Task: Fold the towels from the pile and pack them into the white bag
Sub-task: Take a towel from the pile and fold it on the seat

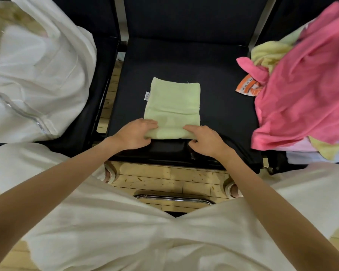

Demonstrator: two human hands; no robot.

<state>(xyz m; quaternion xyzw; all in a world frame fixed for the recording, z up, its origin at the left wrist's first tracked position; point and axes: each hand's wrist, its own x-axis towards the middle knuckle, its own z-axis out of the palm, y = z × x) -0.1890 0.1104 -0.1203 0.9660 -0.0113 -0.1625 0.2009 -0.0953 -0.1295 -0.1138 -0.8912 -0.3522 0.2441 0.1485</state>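
Note:
A light green towel, folded into a rectangle with a small white label on its left edge, lies flat on the middle black seat. My left hand pinches its near left corner, fingers on top and thumb below. My right hand pinches the near right corner the same way. The white bag with a zipper slumps on the left seat. The towel pile, mostly pink with yellow pieces, fills the right seat.
An orange and white printed cloth pokes out at the pile's left edge. Metal seat frames stand between the seats. Wooden floor and a chrome bar lie below the seat's front edge, near my white clothing.

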